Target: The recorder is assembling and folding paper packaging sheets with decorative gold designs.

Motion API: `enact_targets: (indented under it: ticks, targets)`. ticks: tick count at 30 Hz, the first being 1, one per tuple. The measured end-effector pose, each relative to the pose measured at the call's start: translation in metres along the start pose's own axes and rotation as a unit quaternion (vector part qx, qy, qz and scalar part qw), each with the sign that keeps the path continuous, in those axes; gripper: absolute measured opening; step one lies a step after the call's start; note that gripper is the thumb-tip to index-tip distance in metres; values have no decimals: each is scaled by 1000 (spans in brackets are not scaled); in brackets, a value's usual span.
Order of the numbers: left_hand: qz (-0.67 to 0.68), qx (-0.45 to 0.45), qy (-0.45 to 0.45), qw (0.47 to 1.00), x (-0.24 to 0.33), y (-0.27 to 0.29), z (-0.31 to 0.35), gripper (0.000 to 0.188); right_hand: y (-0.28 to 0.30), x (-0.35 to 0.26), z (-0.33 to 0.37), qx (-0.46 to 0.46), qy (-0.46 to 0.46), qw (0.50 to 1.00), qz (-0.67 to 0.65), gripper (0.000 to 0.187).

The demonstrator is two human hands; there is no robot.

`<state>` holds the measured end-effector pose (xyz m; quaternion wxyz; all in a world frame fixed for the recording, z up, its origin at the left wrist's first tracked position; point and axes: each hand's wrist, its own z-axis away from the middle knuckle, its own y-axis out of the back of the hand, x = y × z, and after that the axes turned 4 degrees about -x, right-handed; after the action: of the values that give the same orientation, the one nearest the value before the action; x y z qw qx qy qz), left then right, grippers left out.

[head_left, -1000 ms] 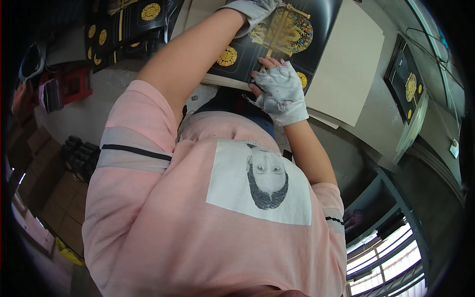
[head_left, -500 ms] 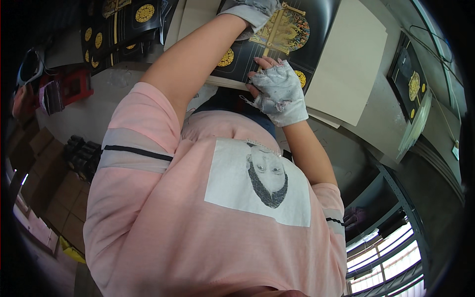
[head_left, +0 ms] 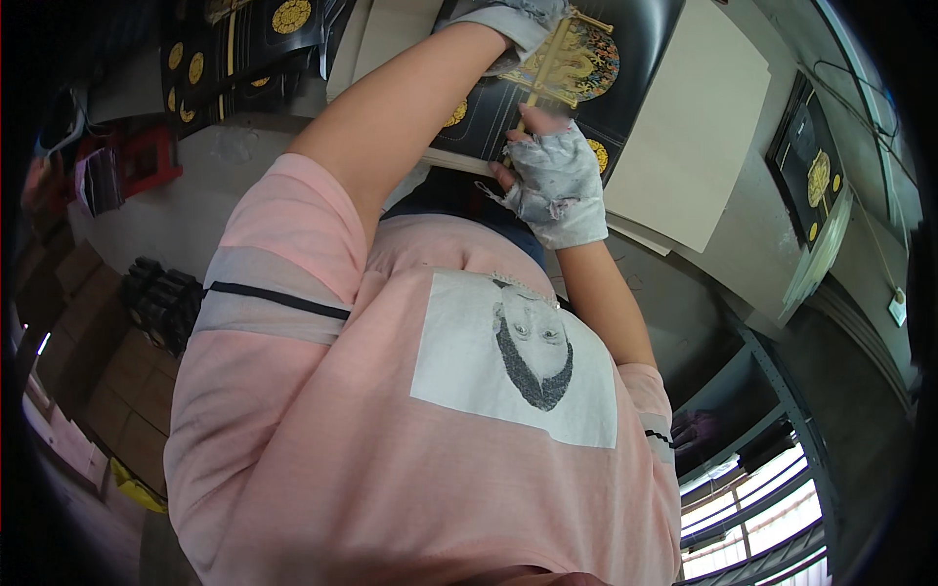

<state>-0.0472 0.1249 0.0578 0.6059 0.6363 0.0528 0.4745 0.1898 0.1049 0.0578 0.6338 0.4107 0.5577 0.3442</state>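
A glossy black sheet (head_left: 630, 93) with gold medallions and a colourful round emblem lies on pale board in front of me. My left hand (head_left: 528, 18), in a grey-white glove, reaches over its far left part; the fingers are cut off by the top edge. Nearer my body, my right hand (head_left: 559, 181) rests at the sheet's near edge in a worn fingerless glove with frayed threads. Its fingers are blurred but look stretched over the sheet, thumb apart from them, with nothing seen in its grasp.
Pale boards (head_left: 699, 127) lie under and right of the sheet. More black-and-gold printed pieces (head_left: 239, 59) are piled at the far left, and another stack (head_left: 806, 166) is at the right. A red plastic object (head_left: 151, 161) stands left. Metal shelving (head_left: 782, 381) is lower right.
My left hand has shifted slightly right. My right fingers have moved and blurred, while that wrist stays in nearly the same place.
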Motion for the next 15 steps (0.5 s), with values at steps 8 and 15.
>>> enact_targets:
  ticks: [8, 15]
  targets:
    - [-74, 5, -55, 996, -15, -19, 3, 36, -5, 1, 1, -16, -3, 1000, 13, 34]
    - [-263, -14, -372, 890, -40, -24, 102, 67, -6, 7, 4, -12, 10, 1000, 26, 37]
